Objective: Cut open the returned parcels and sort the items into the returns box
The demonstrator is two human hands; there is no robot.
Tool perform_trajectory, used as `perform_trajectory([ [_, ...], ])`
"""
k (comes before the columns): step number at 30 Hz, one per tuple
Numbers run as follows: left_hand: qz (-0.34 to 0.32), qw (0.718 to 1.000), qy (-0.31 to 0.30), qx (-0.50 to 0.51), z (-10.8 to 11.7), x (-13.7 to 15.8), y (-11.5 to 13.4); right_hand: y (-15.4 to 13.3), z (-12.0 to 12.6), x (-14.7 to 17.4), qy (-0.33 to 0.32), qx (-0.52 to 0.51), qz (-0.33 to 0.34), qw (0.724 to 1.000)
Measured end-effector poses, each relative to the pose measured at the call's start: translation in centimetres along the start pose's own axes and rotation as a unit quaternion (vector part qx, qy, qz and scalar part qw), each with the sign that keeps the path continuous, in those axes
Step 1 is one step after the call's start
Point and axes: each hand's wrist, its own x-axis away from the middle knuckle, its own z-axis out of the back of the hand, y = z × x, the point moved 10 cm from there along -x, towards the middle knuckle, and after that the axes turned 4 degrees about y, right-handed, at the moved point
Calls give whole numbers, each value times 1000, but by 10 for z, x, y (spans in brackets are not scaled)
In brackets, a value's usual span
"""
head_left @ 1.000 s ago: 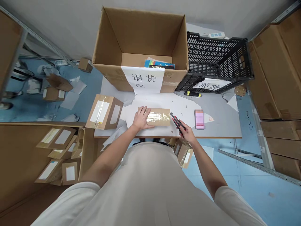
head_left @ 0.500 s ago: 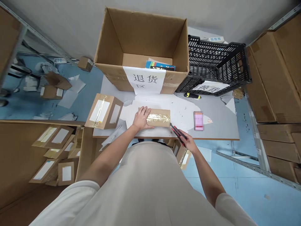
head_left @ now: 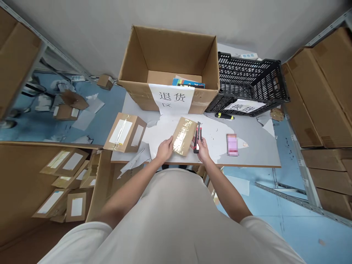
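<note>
A small taped cardboard box (head_left: 184, 136) is tilted at an angle above the white paper at the middle of the table. My left hand (head_left: 165, 149) grips its left side, fingers closed on the edge. In my right hand (head_left: 202, 149) is a black and red utility knife (head_left: 197, 138), its blade end pointing away from me. The fingertips of that hand reach to the box's right side; whether they press on it is hard to see. Shiny clear tape runs along the box's top.
A large open carton (head_left: 140, 93) with colourful packs inside stands behind, beside a black crate (head_left: 284, 97). A labelled box (head_left: 121, 132) sits left; a yellow-black cutter (head_left: 224, 116) and a pink, pixelated item (head_left: 232, 145) lie right. Several parcels fill a carton (head_left: 103, 183) lower left.
The small box has turned from lying lengthwise to a slant. My left hand has shifted to its near left side. My right hand has brought the utility knife up beside the box, blade end now pointing away.
</note>
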Motion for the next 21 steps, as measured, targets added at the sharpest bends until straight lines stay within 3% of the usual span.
perform_trajectory([
  [3, 32, 993, -8, 112, -4, 18, -25, -3, -1, -15, -13, 16, -11, 1000],
  [7, 67, 988, -1, 138, -7, 21, -40, 1, 11, -16, 6, 31, -31, 999],
  [10, 41, 995, 10, 93, 6, -8, -30, 5, 29, 4, 36, 56, -47, 997],
  [14, -69, 997, 18, -11, 26, -76, 2, 23, 46, 51, 75, 43, -117, 989],
  [17, -122, 990, -53, -37, 14, -114, 17, 44, 38, 81, 76, -47, -174, 981],
  [21, -104, 990, -89, -45, 6, -130, 16, 55, 27, 88, 91, -123, -173, 973],
])
